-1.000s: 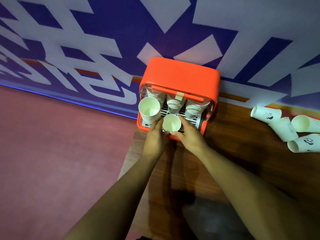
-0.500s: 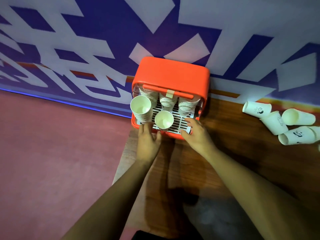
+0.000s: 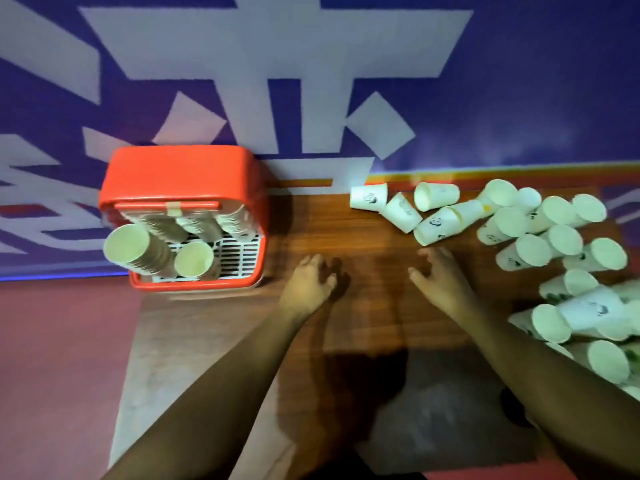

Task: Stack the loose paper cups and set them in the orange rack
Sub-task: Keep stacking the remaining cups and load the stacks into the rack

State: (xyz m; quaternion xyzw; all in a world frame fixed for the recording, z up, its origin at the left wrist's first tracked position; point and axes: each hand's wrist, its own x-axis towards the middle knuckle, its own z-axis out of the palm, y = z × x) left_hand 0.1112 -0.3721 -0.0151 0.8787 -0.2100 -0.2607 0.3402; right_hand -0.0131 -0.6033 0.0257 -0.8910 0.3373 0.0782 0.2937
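Paper cups (image 3: 554, 237) heaped loose, right of the orange rack (image 3: 180, 188); job partly done.

Several tall stacks (image 3: 145, 251) already seated on the rack's white grid; dozens left tumbled on the wooden surface (image 3: 363, 306). White, panda-printed, mostly lying sideways. Left hand (image 3: 308, 285) and right hand (image 3: 440, 282) between rack and heap, empty, fingers loosely apart.

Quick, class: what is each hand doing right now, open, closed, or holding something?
Left hand: open, empty, over the wooden table.
Right hand: open, empty, near the loose paper cups.
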